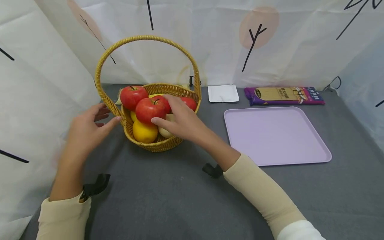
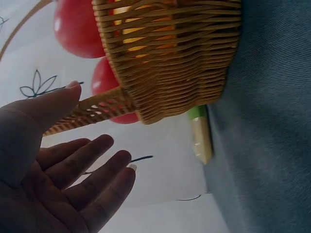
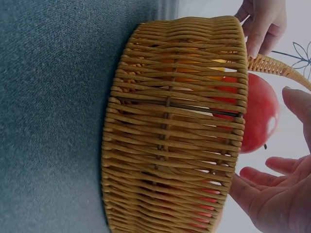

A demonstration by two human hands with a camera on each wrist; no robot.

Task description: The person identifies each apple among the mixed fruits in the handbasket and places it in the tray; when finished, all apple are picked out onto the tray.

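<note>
A yellow wicker basket (image 1: 162,145) with a tall arched handle holds several red apples, including a front one (image 1: 150,111), a yellow round fruit (image 1: 145,132) and a pale round item (image 1: 166,128). My right hand (image 1: 183,121) reaches over the basket, its thumb and fingers spread beside the front apple; in the right wrist view the hand (image 3: 277,191) has a gap between thumb and fingers. At the handle's left foot is my left hand (image 1: 90,126), thumb tip by the rim. The left wrist view shows that hand's fingers (image 2: 99,191) extended, holding nothing.
A light purple tray (image 1: 277,136) lies on the grey cloth to the right. Behind it are a purple and gold packet (image 1: 283,96) and a small white square (image 1: 223,93). Behind the basket, a pale item with a green end (image 2: 200,138) lies on the cloth.
</note>
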